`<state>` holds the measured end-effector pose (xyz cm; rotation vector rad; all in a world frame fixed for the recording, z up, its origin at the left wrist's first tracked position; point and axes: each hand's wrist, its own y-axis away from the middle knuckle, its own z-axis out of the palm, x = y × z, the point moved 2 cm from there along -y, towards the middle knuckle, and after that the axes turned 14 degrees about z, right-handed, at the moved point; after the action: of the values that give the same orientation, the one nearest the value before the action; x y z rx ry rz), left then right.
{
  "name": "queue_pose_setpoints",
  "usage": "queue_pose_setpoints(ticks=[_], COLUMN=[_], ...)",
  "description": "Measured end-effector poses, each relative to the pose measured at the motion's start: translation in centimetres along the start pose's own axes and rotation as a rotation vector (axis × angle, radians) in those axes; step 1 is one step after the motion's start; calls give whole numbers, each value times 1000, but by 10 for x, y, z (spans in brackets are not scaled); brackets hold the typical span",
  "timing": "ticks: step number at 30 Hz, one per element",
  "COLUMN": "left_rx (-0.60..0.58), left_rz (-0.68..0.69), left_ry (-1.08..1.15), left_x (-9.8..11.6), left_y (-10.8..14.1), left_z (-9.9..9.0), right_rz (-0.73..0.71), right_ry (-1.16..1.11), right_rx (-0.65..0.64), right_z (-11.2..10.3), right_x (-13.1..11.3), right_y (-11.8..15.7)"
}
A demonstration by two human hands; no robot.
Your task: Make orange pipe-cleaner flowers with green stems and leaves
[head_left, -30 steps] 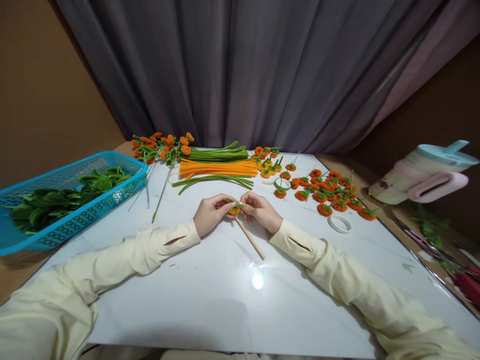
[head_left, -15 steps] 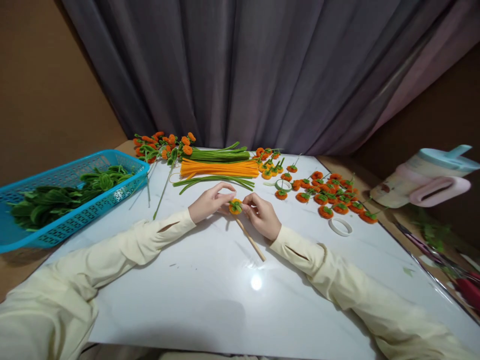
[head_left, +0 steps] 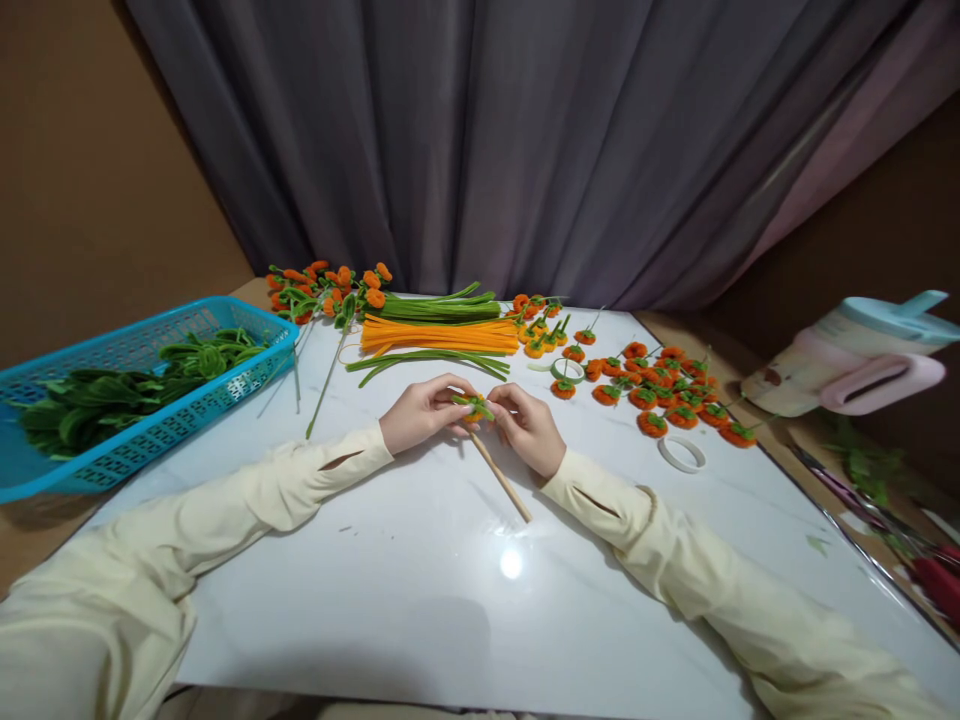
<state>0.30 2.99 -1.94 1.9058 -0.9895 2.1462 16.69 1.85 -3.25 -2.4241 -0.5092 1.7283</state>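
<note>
Between both hands is a small pipe-cleaner flower [head_left: 475,408], orange-yellow with green strips across its top. My left hand [head_left: 426,410] pinches it from the left, thumb and fingers closed on its edge. From the right, my right hand [head_left: 526,428] grips its green part with thumb and forefinger. A thin wooden stick [head_left: 501,480] lies on the white table just below the flower. Beyond the hands lie green pipe cleaners [head_left: 431,360] and a bundle of orange pipe cleaners [head_left: 439,337].
At the left stands a blue basket [head_left: 281,352] holding green leaves [head_left: 97,405]. Many orange flowers [head_left: 660,385] lie at the right, beside a white tape roll [head_left: 682,455] and a green tape roll [head_left: 568,371]. A tumbler [head_left: 817,360] and scissors [head_left: 847,495] are farther right.
The flower has turned between my fingers, so more of its green strips show now. Both hands have shifted only slightly.
</note>
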Motion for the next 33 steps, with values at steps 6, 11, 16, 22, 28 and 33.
queue_pose_setpoints(ticks=[6, 11, 16, 22, 28, 33], left_rx=[-8, -13, -64, -90, -65, -52], left_rz=[124, 293, 388, 260, 306, 280], left_ry=[-180, -422, -603, -404, -566, -484], left_x=[-1, 4, 7, -3, -2, -3], left_y=[3, 7, 10, 8, 8, 9], left_z=[2, 4, 4, 1, -1, -1], right_rz=[-65, -63, -16, 70, 58, 47], right_ry=[117, 126, 92, 0, 8, 35], right_rx=[24, 14, 0, -21, -35, -37], right_z=[-2, -1, 0, 1, 3, 3], right_x=[0, -1, -1, 1, 1, 1], right_y=[0, 1, 1, 1, 1, 1])
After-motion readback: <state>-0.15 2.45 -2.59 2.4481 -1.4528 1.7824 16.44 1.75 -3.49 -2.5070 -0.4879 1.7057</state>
